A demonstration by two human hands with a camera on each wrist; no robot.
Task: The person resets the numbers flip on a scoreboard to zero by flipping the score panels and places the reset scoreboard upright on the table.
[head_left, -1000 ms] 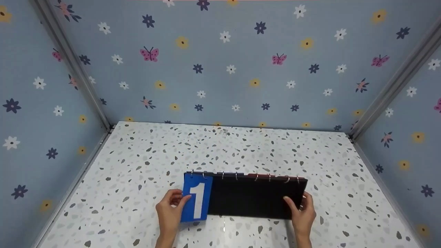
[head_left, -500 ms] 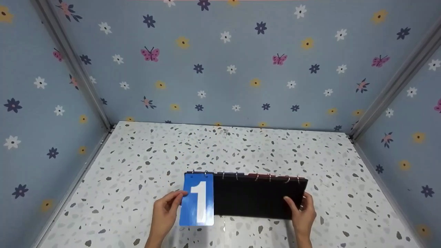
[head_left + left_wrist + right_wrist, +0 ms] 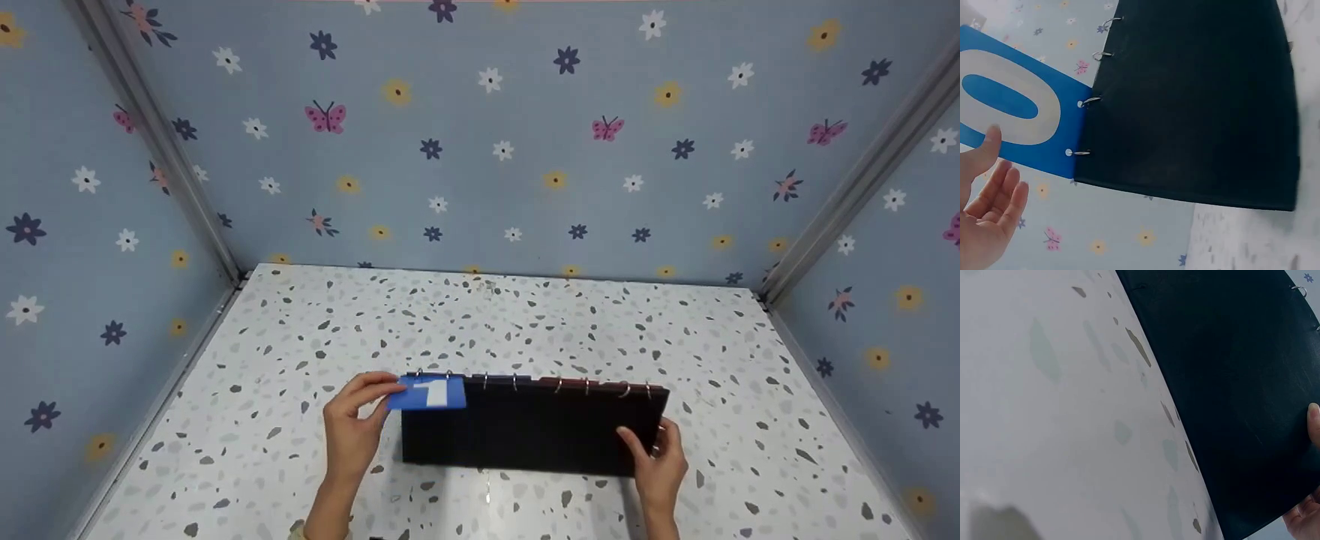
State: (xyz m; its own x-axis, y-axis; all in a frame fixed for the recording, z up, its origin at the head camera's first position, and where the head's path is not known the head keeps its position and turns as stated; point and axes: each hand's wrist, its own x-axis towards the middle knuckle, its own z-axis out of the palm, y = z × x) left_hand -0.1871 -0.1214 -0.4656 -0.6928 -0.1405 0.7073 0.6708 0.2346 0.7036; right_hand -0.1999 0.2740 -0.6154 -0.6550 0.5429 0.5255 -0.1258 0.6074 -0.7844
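A black flip scoreboard point(image 3: 525, 431) leans above the speckled table, metal rings along its top edge. My left hand point(image 3: 352, 427) pinches the left edge of a blue number card point(image 3: 457, 393), lifted up and hinged on the board's leftmost rings. A white 1 faces the head camera; in the left wrist view the card's other side point(image 3: 1049, 112) bears a white 0. At the board's right end, my right hand point(image 3: 661, 469) grips the edge, thumb on the front face and fingers behind. Most of that hand lies outside the right wrist view, where the thumb point(image 3: 1314, 424) presses the black face.
Thin edges of dark blue point(image 3: 501, 377) and red cards point(image 3: 566, 382) show behind the board's top. The white speckled table point(image 3: 480, 322) reaches back to a blue flowered wall panel point(image 3: 480, 202). Similar panels stand on both sides, with grey metal posts point(image 3: 157, 142) at the corners.
My left hand shifted slightly left off the board's edge, then rose with the blue card, swinging its lower end up and baring the black board beneath. My right hand stays in place.
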